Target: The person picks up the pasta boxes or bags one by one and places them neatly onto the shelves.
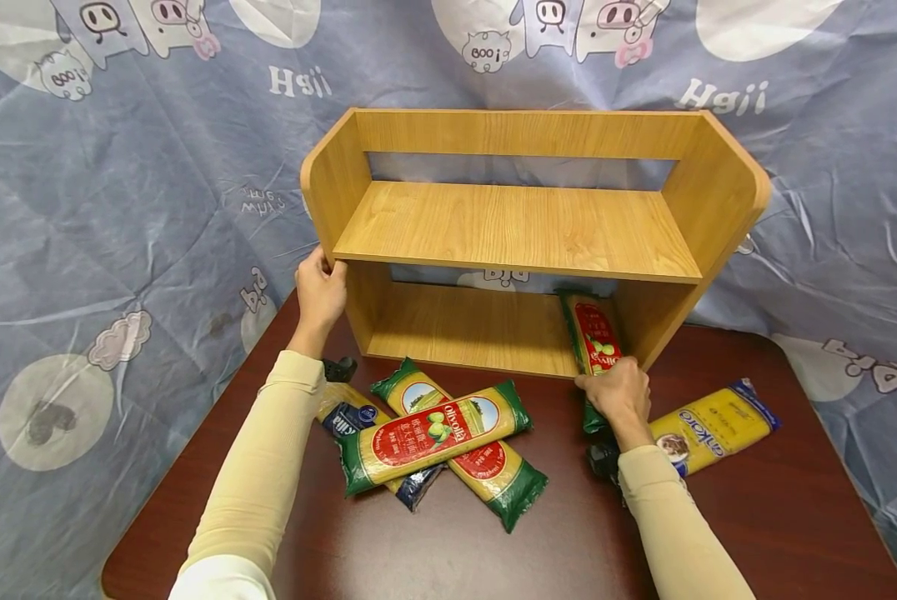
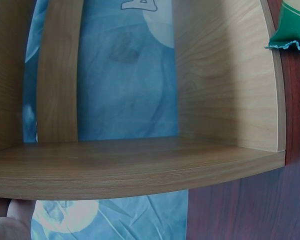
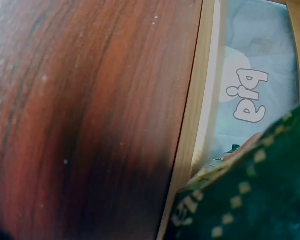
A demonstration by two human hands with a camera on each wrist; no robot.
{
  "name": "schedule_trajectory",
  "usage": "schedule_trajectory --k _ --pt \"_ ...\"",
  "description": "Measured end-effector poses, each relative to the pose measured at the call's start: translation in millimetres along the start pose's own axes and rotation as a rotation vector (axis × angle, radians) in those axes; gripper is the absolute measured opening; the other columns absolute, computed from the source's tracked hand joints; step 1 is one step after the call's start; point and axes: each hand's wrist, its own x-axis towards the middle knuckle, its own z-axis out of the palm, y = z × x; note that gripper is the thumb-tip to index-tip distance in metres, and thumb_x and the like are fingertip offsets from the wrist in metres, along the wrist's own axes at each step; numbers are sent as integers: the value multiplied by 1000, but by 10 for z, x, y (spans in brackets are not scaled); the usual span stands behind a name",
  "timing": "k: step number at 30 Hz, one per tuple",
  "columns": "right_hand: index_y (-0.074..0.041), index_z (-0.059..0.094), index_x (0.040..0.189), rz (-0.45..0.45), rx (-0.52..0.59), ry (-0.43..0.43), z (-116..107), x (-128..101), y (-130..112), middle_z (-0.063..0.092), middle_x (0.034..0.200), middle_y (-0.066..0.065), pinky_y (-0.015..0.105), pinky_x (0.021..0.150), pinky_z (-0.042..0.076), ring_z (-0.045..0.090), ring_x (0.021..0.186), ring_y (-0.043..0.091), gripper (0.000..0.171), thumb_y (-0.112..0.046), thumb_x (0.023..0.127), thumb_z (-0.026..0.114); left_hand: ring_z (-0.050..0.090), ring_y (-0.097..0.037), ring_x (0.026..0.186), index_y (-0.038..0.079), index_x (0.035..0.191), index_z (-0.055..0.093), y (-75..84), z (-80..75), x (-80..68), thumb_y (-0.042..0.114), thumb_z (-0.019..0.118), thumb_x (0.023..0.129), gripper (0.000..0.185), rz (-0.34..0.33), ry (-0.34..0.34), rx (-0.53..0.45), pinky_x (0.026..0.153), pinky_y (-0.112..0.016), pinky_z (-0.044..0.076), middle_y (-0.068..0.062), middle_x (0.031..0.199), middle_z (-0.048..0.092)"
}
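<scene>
A two-tier wooden shelf stands on the table. My left hand grips the front edge of its left side panel; in the left wrist view its fingers show against the panel's outer face. At the lower tier's right end, my right hand holds the near end of a red, gold and green spaghetti packet. The packet's far part is inside the shelf beside the right panel, and its near end sticks out past the front edge. Its green end fills the right wrist view's lower corner.
Two Olivoilà spaghetti packets, the upper one across the lower one, lie before the shelf. Beneath them is a blue-and-yellow packet. Another yellow-and-blue packet lies right of my right hand. A patterned blue cloth hangs behind the table.
</scene>
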Motion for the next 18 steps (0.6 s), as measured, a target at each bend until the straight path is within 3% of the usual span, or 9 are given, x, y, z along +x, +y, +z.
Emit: schedule_trajectory --k 6,18 --pt "10 62 109 -1 2 -2 62 20 32 63 102 28 57 72 48 60 89 44 64 -41 77 84 70 -24 82 0 107 73 -7 5 -20 4 58 94 20 8 0 -22 66 -23 50 -19 93 75" --pt "14 60 114 -10 -7 -9 108 160 7 62 109 34 59 79 49 60 100 50 69 -41 78 82 71 -26 86 0 109 72 -16 8 3 5 58 95 21 -9 -2 -33 68 -24 51 -20 95 75"
